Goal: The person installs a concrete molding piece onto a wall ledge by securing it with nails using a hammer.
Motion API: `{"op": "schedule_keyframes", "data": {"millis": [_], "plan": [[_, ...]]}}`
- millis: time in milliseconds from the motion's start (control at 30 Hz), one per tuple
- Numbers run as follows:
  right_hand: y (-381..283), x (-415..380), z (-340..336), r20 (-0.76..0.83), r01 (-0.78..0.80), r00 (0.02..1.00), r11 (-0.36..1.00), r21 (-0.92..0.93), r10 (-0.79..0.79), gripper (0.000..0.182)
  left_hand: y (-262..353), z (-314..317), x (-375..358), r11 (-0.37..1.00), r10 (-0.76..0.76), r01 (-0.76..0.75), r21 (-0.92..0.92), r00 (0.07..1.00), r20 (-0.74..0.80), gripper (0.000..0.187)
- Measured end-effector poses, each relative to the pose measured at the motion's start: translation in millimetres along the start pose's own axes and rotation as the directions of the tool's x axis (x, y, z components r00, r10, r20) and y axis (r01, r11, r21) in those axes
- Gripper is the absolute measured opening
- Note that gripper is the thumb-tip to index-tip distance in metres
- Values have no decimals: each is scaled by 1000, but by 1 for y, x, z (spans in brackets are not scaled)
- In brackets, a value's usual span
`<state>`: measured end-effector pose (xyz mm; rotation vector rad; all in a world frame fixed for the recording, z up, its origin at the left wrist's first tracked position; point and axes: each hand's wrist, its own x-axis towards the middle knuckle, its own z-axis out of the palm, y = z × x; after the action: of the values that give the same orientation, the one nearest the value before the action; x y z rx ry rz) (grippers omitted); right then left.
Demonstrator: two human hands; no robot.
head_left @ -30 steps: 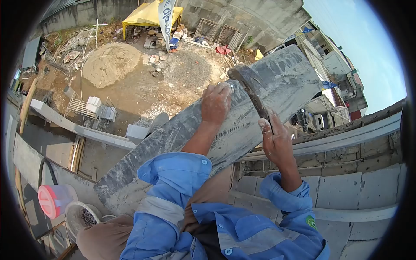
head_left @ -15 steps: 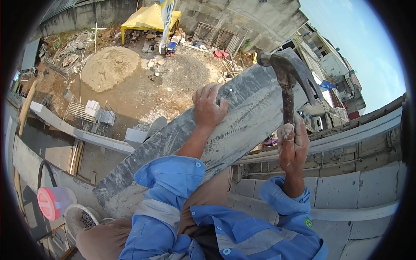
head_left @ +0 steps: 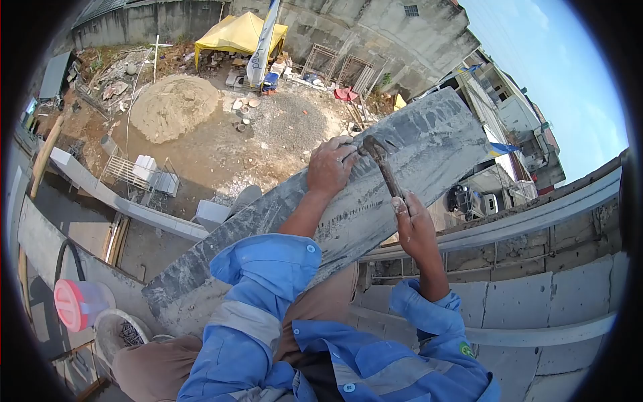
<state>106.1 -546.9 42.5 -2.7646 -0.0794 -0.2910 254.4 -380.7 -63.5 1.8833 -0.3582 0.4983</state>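
Note:
A long grey, mortar-stained board lies slanting in front of me. My left hand grips its far edge, with the fingers curled over. My right hand is wrapped round the handle of a claw hammer. The hammer head is down at the board, just right of my left fingers, where a nail stood earlier. The nail itself is hidden now.
At lower left stand a bucket of nails and a clear tub with a pink lid. A block wall runs along the right. Far below are a sand pile, gravel and a yellow canopy.
The hammer has swung down and left from a raised position onto the board. My right hand has moved left with it. My left hand stays on the board's edge, with its fingers shifted slightly.

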Motion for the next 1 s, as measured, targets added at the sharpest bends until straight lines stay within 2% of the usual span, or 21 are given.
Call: {"op": "schedule_keyframes", "data": {"millis": [33, 67, 133, 167, 200, 300, 433, 500, 533, 633, 700, 733, 767, 800, 833, 867, 900, 933, 967, 1000], "plan": [[-3, 2, 0, -73, 114, 991, 993, -25, -115, 38, -1, -1, 3, 1000, -4, 4, 3, 1000, -10, 23], [-5, -1, -5, -68, 109, 992, 994, -22, -110, 38, 0, 0, 1, 1000, -15, 15, -20, 1000, -6, 23], [-43, 2, -31, 13, -174, 984, 953, 249, 176, 38, 2, 0, 1, 999, -27, 27, -43, 1000, 0, 24], [-46, -1, -35, 19, -181, 983, 951, 249, 182, 38, 3, -1, -1, 998, -37, 37, -51, 999, 3, 23], [-48, -3, -39, -63, -117, 987, 926, 358, 149, 37, 2, 0, -1, 997, -45, 45, -58, 999, 3, 23], [-46, -5, -41, -190, 20, 980, 907, 420, 66, 36, 1, 1, 0, 998, -33, 31, -55, 999, -21, 23], [-39, 7, -22, -26, -107, 993, 961, 254, 117, 37, 0, 2, -3, 998, -35, 34, -54, 999, -15, 23], [-24, 12, -8, 149, -86, 985, 995, -45, 92, 34, -3, 1, -3, 1000, -11, 11, 10, 1000, -10, 22], [-18, 8, -2, -3, 97, 995, 995, 18, -97, 31, 0, -3, 9, 1000, -9, 9, 10, 999, -49, 22], [-29, -3, -12, -31, 83, 996, 988, 127, -80, 31, 5, -5, -12, 999, -42, 42, -22, 999, -4, 20], [-39, -4, -21, -74, 91, 994, 991, 100, -84, 31, 1, -7, -4, 995, -30, 30, -94, 1000, 8, 20], [-43, -4, -28, -15, -66, 997, 981, 180, 70, 32, -1, -10, -6, 992, -6, 8, -126, 1000, 16, 36], [-47, -5, -35, 60, -226, 974, 943, 246, 218, 33, -4, -12, -8, 992, 1, 0, -123, 1000, 7, 36], [-49, -8, -40, 58, -222, 975, 944, 245, 214, 33, -4, -14, -12, 998, 45, -46, -32, 997, -57, 52], [-50, -11, -47, -41, -112, 991, 967, 227, 124, 35, -5, -16, -15, 994, 94, -87, 61, 989, -117, 68], [-50, -14, -52, -90, -59, 993, 975, 214, 80, 37, -7, -18, -17, 994, 96, -90, 59, 988, -118, 68], [-51, -17, -58, -138, -7, 990, 981, 196, 35, 38, -4, -26, -19, 970, -16, 22, 241, 999, -28, 84], [-52, -21, -64, -224, 86, 974, 941, 328, -11, 41, 0, -34, -21, 899, -144, 114, 423, 989, 39, 100], [-58, -21, -68, -309, 192, 949, 892, 410, -63, 43, 4, -41, -17, 899, -143, 115, 421, 989, 35, 100], [-65, -22, -71, -390, 304, 914, 828, 472, -114, 45, 9, -50, -11, 892, -288, 192, 409, 939, 187, 107]]}}
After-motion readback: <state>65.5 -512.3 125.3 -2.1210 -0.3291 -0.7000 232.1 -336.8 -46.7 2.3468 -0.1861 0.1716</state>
